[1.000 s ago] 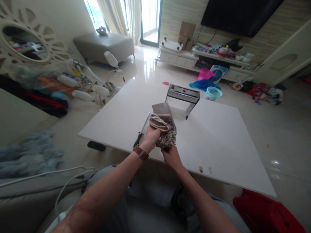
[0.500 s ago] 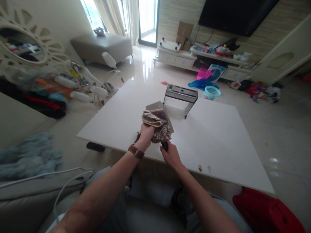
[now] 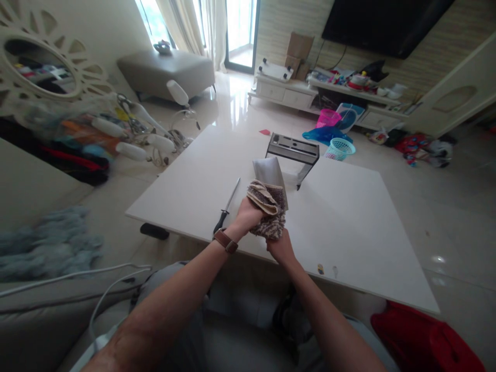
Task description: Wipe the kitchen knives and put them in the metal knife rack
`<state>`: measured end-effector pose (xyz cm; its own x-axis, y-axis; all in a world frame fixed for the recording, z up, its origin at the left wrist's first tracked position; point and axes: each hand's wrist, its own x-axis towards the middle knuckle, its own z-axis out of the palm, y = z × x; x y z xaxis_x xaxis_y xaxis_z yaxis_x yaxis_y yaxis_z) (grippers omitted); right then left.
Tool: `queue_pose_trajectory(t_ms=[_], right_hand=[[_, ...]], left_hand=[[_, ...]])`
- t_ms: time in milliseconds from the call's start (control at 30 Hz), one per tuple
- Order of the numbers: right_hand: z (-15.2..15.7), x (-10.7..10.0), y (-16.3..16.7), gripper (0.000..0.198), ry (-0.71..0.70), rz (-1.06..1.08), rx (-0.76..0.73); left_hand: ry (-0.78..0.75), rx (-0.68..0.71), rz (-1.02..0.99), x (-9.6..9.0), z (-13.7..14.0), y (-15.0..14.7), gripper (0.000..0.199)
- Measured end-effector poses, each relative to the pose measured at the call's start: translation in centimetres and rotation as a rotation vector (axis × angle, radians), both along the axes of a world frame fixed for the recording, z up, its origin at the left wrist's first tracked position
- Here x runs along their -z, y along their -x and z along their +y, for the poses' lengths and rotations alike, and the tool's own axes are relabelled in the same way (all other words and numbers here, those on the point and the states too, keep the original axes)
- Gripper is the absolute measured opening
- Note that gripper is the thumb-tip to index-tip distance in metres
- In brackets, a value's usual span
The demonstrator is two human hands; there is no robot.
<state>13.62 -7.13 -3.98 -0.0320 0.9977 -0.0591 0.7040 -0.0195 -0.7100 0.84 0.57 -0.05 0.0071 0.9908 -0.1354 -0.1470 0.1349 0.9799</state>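
My left hand [image 3: 248,213] clutches a brown patterned cloth [image 3: 268,209] and presses it against the wide blade of a cleaver [image 3: 268,172]. My right hand [image 3: 281,248] grips the cleaver's handle from below, mostly hidden by the cloth. The blade stands upright above the white table [image 3: 341,217], its flat side catching the light. A honing steel [image 3: 227,205] with a black handle lies on the table just left of my left hand. A brown watch is on my left wrist.
A metal knife rack [image 3: 293,150] stands on the table beyond the cleaver. Small bits lie near the table's front edge [image 3: 321,269]. A red bag [image 3: 422,341] is at lower right. Baskets and clutter cover the floor behind; a sofa edge and cable are at left.
The cleaver blade has swung from lying tilted left to standing more upright. The cloth and my left hand have shifted right and up along the blade, uncovering the honing steel.
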Motion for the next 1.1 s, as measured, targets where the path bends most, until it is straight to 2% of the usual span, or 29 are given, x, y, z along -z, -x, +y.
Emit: queue_pose_trajectory(t_ms=[133, 267, 467, 667, 833, 1100], right_hand=[[0.1, 0.0, 0.0, 0.022, -0.011, 0.208, 0.095], [0.0, 0.3, 0.2, 0.023, -0.015, 0.291, 0.095], [-0.3, 0.2, 0.3, 0.025, -0.030, 0.161, 0.082], [-0.4, 0.5, 0.5, 0.021, -0.001, -0.045, -0.002], [-0.7, 1.0, 0.8, 0.021, 0.075, 0.010, 0.032], [-0.9, 1.9, 0.8, 0.020, 0.088, 0.063, 0.056]], left_hand=[[-0.088, 0.074, 0.172, -0.1, 1.1, 1.9, 0.053], [-0.070, 0.068, 0.239, -0.5, 1.2, 3.0, 0.057], [0.004, 0.068, 0.293, -0.2, 0.3, 2.0, 0.053], [0.024, -0.046, 0.082, 0.4, -0.8, 0.6, 0.053], [0.058, -0.064, 0.099, 0.3, -1.2, 0.4, 0.052], [0.057, -0.075, 0.127, 0.3, -1.3, 0.3, 0.050]])
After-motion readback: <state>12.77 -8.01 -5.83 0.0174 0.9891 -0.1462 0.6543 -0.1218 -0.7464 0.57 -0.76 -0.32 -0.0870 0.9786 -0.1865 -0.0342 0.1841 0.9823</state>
